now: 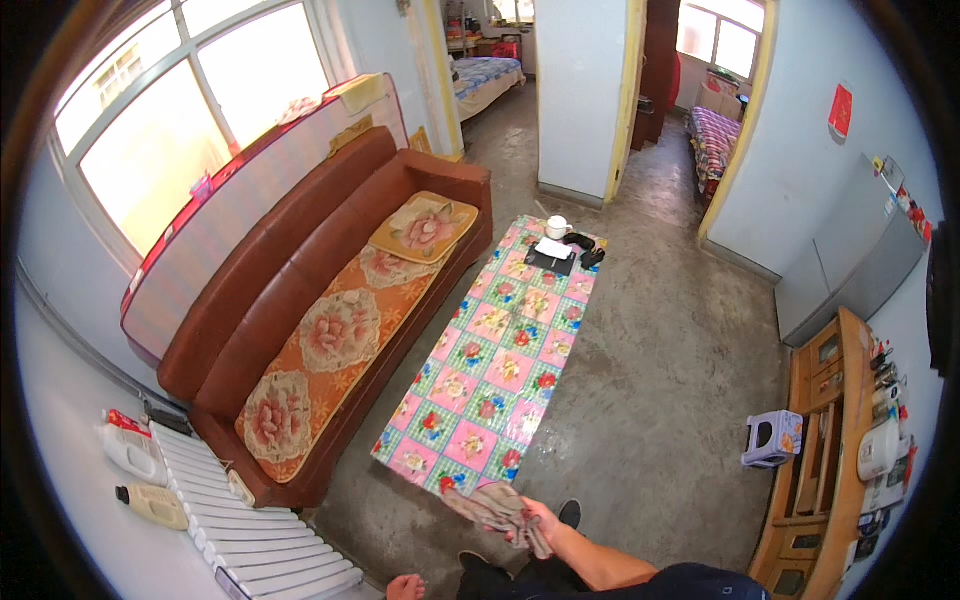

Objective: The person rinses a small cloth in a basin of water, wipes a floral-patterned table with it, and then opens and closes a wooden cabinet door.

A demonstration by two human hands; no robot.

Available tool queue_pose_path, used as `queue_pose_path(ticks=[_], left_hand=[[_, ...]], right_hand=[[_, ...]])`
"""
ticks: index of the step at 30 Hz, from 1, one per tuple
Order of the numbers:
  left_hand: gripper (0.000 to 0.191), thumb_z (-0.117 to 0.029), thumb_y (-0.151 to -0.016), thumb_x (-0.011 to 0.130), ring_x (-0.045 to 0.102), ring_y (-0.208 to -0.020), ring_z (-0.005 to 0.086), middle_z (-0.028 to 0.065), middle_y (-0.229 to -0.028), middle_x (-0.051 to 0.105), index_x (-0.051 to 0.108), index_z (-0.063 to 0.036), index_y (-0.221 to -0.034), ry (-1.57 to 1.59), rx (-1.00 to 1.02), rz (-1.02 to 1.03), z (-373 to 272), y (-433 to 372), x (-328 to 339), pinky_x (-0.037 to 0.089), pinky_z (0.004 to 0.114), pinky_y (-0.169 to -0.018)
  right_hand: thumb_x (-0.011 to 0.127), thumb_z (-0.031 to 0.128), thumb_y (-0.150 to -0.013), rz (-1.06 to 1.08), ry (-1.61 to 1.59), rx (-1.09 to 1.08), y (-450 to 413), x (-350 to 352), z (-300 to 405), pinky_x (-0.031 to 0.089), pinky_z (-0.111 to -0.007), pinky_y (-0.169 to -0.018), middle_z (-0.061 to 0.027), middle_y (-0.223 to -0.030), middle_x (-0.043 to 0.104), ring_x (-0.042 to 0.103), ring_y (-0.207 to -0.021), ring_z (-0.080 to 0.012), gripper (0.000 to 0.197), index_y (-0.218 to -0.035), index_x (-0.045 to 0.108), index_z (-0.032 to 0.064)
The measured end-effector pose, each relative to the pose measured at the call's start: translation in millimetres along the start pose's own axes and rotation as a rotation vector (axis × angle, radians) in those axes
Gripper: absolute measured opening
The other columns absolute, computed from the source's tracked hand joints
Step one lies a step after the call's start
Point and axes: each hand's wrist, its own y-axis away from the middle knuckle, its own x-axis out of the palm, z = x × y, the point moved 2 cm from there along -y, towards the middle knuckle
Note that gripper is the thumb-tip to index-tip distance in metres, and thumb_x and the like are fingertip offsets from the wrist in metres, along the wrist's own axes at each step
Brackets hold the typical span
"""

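Note:
My right hand [541, 523] grips a crumpled greyish-brown cloth [491, 506]. Part of that cloth lies over the near end of a long low table [487, 375], and the rest hangs by my fingers. A glossy flowered, checked tablecloth [517, 337] covers the tabletop. Down at the bottom edge is my left hand [406, 587], apart from the table. Its fingers look curled, but the frame cuts it off. On the table's far end are a white mug [556, 227], a black flat item [550, 261] with a white paper or tissue [553, 248], and a dark object [589, 249].
A brown leather sofa [292, 262] runs along the left, under a window. Near my left side is a white radiator [255, 547] with bottles [152, 506] beside it. Rightward stand a purple plastic stool [772, 439], a wooden cabinet [814, 480] and a grey refrigerator [840, 255].

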Motion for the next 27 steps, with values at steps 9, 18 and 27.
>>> queue_pose_path(ticks=[9, 18, 27], left_hand=[[0.033, -0.033, -0.101, 0.057, 0.066, -0.093, 0.0258, 0.0096, -0.101, 0.069, 0.067, -0.0026, -0.111, -0.451, 0.086, 0.429, -127.2, -46.0, 236.0, 0.054, 0.040, -0.078], [0.069, -0.048, -0.099, 0.058, 0.052, -0.124, 0.0284, 0.0158, -0.137, 0.055, 0.044, -0.0004, -0.146, -0.498, -0.092, 0.792, -233.3, -41.2, 450.7, 0.045, 0.041, -0.102], [0.025, -0.028, -0.102, 0.057, 0.068, -0.093, 0.0222, 0.0111, -0.105, 0.069, 0.061, -0.0045, -0.112, -0.377, -0.096, 1.121, -324.3, -8.1, 635.7, 0.057, 0.041, -0.082]], right_hand=[[0.037, 0.053, -0.104, -0.170, 0.022, -0.700, 232.7, 12.0, 133.7, 0.057, -0.041, -0.089, -0.0099, -0.145, 0.054, 0.059, -0.123, -0.0334, 0.061, -0.147, 0.046, 0.0119], [0.042, 0.059, -0.101, 0.013, -0.116, -1.023, 326.0, 58.4, 169.0, 0.057, -0.048, -0.092, -0.0105, -0.138, 0.060, 0.062, -0.120, -0.0297, 0.064, -0.143, 0.051, 0.0117], [0.039, 0.057, -0.102, -0.094, -0.129, -1.060, 282.4, 25.7, 228.0, 0.053, -0.048, -0.099, -0.0131, -0.136, 0.061, 0.063, -0.119, -0.0306, 0.065, -0.144, 0.051, 0.0088]])
